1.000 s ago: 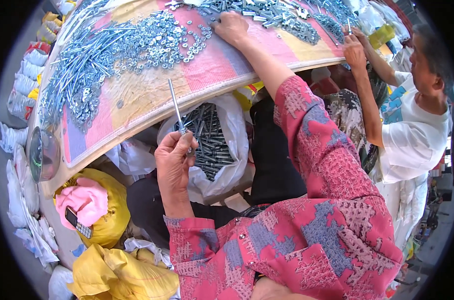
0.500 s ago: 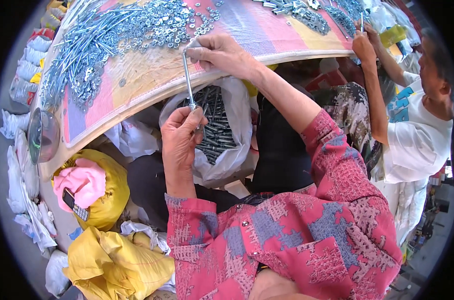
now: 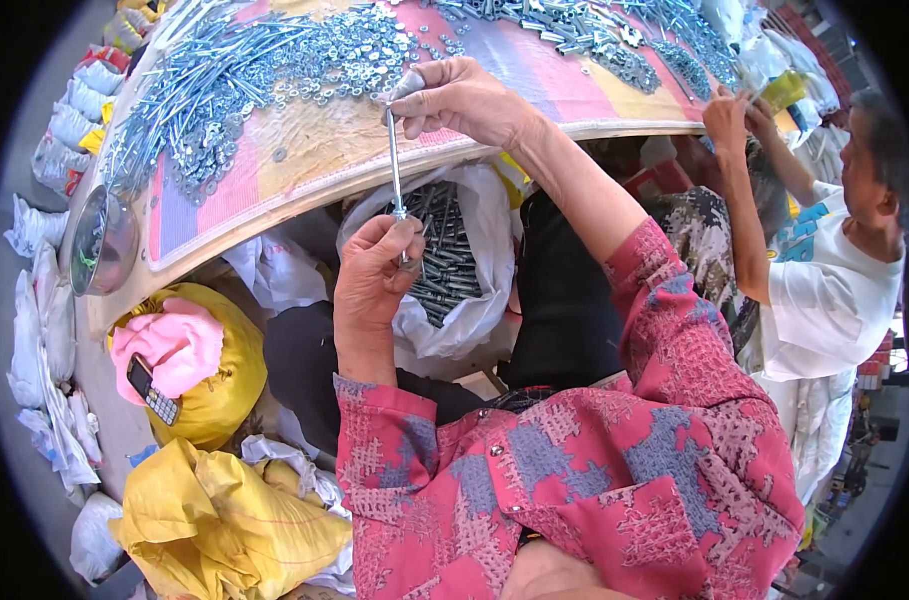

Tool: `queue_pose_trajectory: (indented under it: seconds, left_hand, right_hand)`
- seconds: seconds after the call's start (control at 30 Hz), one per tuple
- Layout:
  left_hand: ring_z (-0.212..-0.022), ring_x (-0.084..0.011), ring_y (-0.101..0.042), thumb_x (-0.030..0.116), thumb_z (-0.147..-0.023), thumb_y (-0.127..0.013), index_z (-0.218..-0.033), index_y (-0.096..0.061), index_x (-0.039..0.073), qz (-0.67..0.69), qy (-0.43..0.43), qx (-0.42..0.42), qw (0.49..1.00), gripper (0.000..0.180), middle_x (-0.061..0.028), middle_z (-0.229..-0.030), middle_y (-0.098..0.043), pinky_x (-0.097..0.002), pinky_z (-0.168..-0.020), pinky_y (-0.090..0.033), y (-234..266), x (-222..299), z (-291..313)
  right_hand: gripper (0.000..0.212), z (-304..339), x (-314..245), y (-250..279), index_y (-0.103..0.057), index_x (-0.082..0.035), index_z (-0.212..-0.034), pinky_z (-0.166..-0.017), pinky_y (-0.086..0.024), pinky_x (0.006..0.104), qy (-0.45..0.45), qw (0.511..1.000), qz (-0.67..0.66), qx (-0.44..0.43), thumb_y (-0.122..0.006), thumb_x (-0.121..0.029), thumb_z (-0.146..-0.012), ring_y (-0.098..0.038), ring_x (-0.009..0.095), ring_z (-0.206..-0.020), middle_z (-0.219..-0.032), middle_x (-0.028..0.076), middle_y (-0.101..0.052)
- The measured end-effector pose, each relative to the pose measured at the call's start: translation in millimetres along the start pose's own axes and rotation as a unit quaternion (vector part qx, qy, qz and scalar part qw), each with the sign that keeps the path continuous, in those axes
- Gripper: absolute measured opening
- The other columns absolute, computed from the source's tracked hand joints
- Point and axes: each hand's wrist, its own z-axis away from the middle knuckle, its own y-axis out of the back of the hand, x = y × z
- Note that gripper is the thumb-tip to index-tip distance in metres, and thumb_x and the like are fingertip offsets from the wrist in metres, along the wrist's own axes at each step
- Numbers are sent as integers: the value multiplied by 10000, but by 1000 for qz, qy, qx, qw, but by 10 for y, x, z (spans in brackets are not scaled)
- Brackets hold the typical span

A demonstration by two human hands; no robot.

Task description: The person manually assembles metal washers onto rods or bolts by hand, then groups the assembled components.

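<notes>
A long, thin silvery bolt (image 3: 394, 165) stands nearly upright over the table's near edge. My left hand (image 3: 367, 290) pinches its lower end between thumb and fingers, where a small nut or washer shows around the shaft. My right hand (image 3: 471, 103) is closed at the top end, thumb and forefinger together there; the fingers cover the tip. Below and behind the bolt, a white plastic bag (image 3: 492, 235) holds many dark metal bolts (image 3: 446, 270). Loose long screws (image 3: 189, 85), washers and nuts (image 3: 349, 55) lie heaped on the tabletop beyond my hands.
The table (image 3: 304, 130) has a striped cloth and a curved wooden edge. At left are a clear bowl (image 3: 119, 245) and a yellow bag (image 3: 234, 390) bearing a pink cloth (image 3: 174, 345) and a phone (image 3: 152, 390). A co-worker (image 3: 824, 270) sits at right, hands over the table.
The view has shifted slightly, so the table and bags appear a little to the right. Both hands keep hold of the bolt, which now stands straighter.
</notes>
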Motion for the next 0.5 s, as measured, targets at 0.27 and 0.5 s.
queue_pose_trajectory:
  seconds: [0.27, 0.5]
  left_hand:
    - [-449, -37, -400, 89, -841, -673, -893, -636, -15, -26, -3, 13, 1000, 122, -65, -694, -582, -154, -365, -262, 40, 68, 62]
    - [-458, -30, -442, 108, -824, -702, -884, -648, 24, -109, -51, 65, 991, 117, -33, -681, -603, -151, -366, -271, 48, 138, 53]
  right_hand:
    - [113, -88, -161, -76, -683, 2, -911, -581, -456, 186, 28, 994, 100, -30, -677, 0, -799, -613, 88, -612, -782, 74, -679]
    - [245, -21, -49, -322, -703, -21, -745, -463, -412, 206, -70, 967, 239, -46, -759, -258, -772, -534, 67, -505, -610, -1, -600]
